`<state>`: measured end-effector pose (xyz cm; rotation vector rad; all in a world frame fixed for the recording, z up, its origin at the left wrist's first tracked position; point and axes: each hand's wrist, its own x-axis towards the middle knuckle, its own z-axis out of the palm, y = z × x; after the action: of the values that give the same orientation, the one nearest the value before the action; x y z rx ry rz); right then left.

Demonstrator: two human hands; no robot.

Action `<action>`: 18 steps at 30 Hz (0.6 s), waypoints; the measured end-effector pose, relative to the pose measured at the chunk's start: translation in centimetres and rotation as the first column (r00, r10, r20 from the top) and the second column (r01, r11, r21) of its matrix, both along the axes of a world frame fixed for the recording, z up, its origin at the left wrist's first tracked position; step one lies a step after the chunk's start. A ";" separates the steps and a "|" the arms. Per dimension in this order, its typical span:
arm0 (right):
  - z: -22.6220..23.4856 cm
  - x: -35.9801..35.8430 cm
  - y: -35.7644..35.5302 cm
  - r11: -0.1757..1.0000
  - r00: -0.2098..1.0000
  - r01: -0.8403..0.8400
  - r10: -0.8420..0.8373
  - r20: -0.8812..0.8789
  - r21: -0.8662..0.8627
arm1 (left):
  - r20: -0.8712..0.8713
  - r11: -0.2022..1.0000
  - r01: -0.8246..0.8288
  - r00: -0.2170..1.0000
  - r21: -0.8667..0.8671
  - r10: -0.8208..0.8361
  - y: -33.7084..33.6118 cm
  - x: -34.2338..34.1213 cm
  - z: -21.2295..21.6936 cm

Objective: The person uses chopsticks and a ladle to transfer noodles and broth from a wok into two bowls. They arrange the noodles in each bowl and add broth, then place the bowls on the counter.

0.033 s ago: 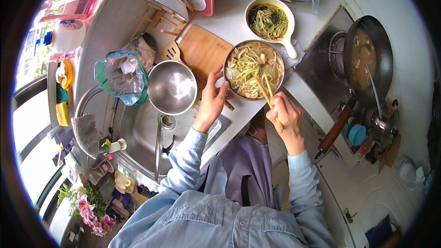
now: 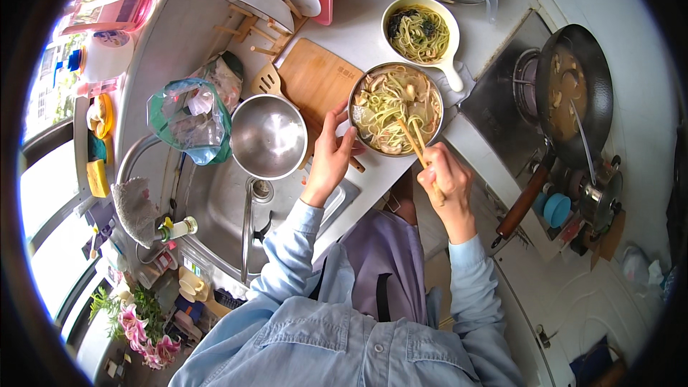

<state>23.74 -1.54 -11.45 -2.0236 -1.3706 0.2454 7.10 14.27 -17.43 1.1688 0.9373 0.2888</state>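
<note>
A round metal bowl [image 2: 396, 64] of noodles in broth, with pieces that look like mushroom or meat, stands at the counter's front edge. My left hand [image 2: 328, 161] curves around its left side, fingers along the rim, holding it. In my right hand [image 2: 449, 180], closed fingers grip a pair of wooden chopsticks [image 2: 413, 142]. Their tips are in among the noodles [image 2: 387, 111]. Just behind stands a white handled bowl [image 2: 453, 75] with noodles and dark greens. Left of my left hand, an empty steel pot or bowl [image 2: 269, 136] sits over the sink's edge.
A black wok [image 2: 602, 93] with brown soup and a ladle rests on the stove at right, its wooden handle [image 2: 527, 201] jutting toward me. A wooden cutting board [image 2: 315, 72] and slotted spatula [image 2: 267, 81] lie behind the sink [image 2: 215, 208]. A plastic bag [image 2: 190, 122] stands left.
Almost nothing differs. My right hand and the chopsticks have shifted very slightly among the noodles; my left hand stays on the bowl.
</note>
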 end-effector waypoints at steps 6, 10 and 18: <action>-2.6 0.4 -0.2 0.853 0.717 0.521 -0.421 -0.556 0.027 | 0.020 0.999 -0.007 1.000 -0.034 0.008 0.0 -0.1 -0.3; -4.6 0.5 0.4 0.585 0.156 0.801 -0.405 -0.901 -0.125 | 0.034 0.998 -0.027 0.999 -0.048 0.029 0.1 -0.3 -0.7; -7.5 0.2 -2.2 0.593 -0.238 0.741 -0.205 -0.949 -0.315 | 0.017 0.999 -0.023 1.000 -0.037 0.024 0.7 -0.2 -0.1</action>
<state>23.98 -3.73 -18.97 -1.1746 0.4716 0.7403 6.88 14.93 -17.51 1.1205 0.9384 0.2991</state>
